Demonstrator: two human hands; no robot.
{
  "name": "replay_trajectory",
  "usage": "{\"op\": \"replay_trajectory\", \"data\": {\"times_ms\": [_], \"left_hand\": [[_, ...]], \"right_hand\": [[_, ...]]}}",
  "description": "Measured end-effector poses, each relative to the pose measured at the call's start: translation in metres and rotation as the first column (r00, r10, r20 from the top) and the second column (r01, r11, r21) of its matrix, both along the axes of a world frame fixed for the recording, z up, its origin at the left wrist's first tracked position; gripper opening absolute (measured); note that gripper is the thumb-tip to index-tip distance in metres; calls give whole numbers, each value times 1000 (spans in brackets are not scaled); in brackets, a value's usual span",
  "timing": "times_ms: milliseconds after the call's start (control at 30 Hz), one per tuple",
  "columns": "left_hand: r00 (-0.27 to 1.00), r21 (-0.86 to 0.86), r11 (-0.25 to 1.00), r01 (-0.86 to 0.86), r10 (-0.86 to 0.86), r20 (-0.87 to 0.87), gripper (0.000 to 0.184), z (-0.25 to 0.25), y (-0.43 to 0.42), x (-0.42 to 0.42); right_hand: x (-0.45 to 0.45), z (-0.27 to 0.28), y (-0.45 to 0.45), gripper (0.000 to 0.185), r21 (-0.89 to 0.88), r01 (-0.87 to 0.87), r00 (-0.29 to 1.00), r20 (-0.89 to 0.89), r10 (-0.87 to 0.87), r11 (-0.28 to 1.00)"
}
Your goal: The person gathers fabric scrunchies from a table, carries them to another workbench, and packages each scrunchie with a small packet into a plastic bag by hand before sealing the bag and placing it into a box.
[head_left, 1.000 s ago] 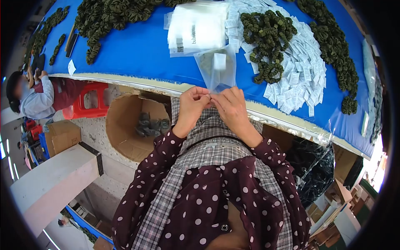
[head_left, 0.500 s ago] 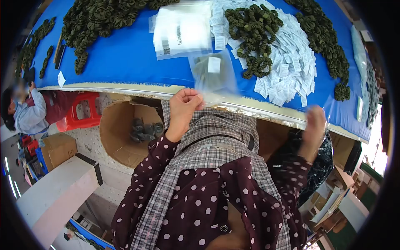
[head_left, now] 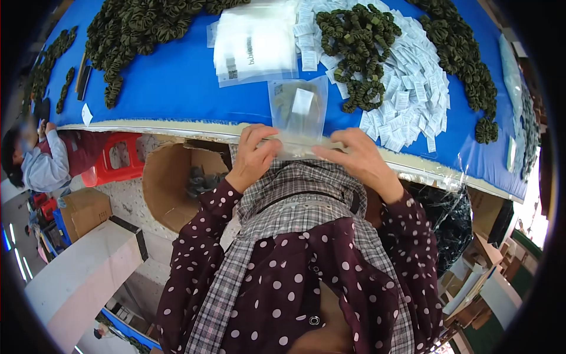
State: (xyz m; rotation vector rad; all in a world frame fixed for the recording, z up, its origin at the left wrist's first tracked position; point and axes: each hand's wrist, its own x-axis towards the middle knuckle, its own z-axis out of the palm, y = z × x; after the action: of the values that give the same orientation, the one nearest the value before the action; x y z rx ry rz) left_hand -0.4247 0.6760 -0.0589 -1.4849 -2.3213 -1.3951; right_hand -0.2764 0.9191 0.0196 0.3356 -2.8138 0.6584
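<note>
A clear plastic bag (head_left: 312,121) lies at the front edge of the table, its near end in front of my apron. Inside it I see a small white packet (head_left: 302,101) and something dark greenish, blurred by the plastic. My left hand (head_left: 254,156) pinches the left corner of the bag's near end. At the right corner, my right hand (head_left: 367,162) grips the same end between thumb and fingers. Just beyond the bag is a stack of flat clear bags (head_left: 256,47) with dark print.
Olive-green scrunchies lie in a small pile (head_left: 359,50), a large heap (head_left: 138,26) and a row (head_left: 466,65). Many white packets (head_left: 413,88) spread over the blue table (head_left: 194,88). Below stands an open cardboard box (head_left: 168,177). Another person (head_left: 44,156) sits at far left.
My right hand has come in from the right and taken hold of the bag's near end. The bag now lies straighter, and my left hand has shifted slightly left.
</note>
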Motion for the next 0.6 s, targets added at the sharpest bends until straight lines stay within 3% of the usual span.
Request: {"op": "replay_trajectory", "data": {"times_ms": [100,167,200,267,300,433,467,600], "left_hand": [[999,84,996,-16,13,33,24,1,8,-2],[996,159,986,-58,46,75,23,7,20,-13],[991,232,968,-95,68,119,22,16,30,-22],[974,374,912,-168,95,206,21,30,46,-39],[976,383,910,-162,92,196,21,35,51,-47],[973,398,917,-38,-58,225,16,49,64,-70],[973,396,917,-40,-55,225,16,49,61,-69],[962,99,991,-86,57,265,10,36,31,-39]], "right_hand": [[-16,-23,12,12,-78,-74,997,18,75,994],[-20,-36,16,15,-466,44,999,-3,-51,884],[-28,-33,17,15,-463,39,999,-9,-49,885],[-46,-21,17,12,-762,244,951,66,-303,599],[-51,-16,19,12,-761,237,951,54,-305,604],[-68,-4,25,3,-947,195,964,137,-229,257],[-67,-6,25,3,-947,195,964,137,-226,255],[-39,-33,16,6,-760,292,948,150,-279,581]]}}
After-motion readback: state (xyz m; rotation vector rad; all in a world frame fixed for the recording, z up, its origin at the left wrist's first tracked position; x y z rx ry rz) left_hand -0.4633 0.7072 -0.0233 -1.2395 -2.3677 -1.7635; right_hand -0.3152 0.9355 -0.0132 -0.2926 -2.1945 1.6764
